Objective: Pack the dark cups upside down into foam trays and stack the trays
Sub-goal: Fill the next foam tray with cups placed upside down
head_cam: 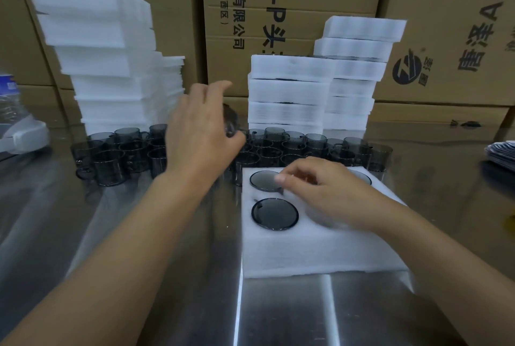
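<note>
Head view shows a white foam tray (320, 251) on the shiny table (167, 304). Dark cups sit upside down in its holes, like the near cup (274, 214). The right hand (331, 195) bends over the tray's back row; whether it grips anything cannot be told. The left hand (200, 134) curls round a blurry cup (232, 122) above the loose cups (111, 161). Tray stacks (289, 92) stand behind.

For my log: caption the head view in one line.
Left hand grips a dark translucent cup above loose cups; right hand over a white foam tray with inverted cups.
</note>
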A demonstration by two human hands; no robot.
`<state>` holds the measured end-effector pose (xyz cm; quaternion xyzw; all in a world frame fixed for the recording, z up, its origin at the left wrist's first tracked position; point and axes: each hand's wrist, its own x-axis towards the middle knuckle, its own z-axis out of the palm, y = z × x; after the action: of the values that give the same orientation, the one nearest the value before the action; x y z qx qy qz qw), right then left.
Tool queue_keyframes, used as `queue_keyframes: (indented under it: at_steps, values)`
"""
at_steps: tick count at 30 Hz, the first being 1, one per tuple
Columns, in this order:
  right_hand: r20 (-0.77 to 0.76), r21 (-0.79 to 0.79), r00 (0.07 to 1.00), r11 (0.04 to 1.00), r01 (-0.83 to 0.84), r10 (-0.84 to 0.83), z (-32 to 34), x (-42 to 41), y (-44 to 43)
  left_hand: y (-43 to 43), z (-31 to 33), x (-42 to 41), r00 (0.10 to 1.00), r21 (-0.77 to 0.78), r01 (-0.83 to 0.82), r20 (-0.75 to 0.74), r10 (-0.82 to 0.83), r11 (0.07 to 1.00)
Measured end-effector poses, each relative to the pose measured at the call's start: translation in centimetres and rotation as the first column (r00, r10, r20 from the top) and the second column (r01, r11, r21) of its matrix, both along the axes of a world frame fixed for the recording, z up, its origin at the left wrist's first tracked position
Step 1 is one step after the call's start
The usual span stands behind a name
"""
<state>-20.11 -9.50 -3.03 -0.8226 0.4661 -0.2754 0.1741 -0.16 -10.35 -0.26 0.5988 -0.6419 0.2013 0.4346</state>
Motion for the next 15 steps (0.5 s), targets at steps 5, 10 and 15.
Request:
queue_keyframes:
  at_steps: [5, 10, 15]
  values:
    - [0.398, 0.124, 0.915, 0.992, 0.014, -0.062, 0.8, -0.3, -0.3, 1.3, -1.0, -3.5, 0.946, -0.094, 0.324, 0.053, -0.32, 0.941]
    - [0.6, 0.202, 0.797, 0.977, -0.07, -0.067, 1.3, -0.3, -0.2, 2.0, -1.8, -5.3, 0.869, -0.101, 0.491, 0.128, -0.478, 0.865]
    - [0.638, 0.284, 0.757, 0.957, -0.062, -0.141, 1.1, -0.4, -0.5, 2.0, -2.7, -6.1, 0.84, -0.017, 0.543, -0.003, -0.543, 0.839]
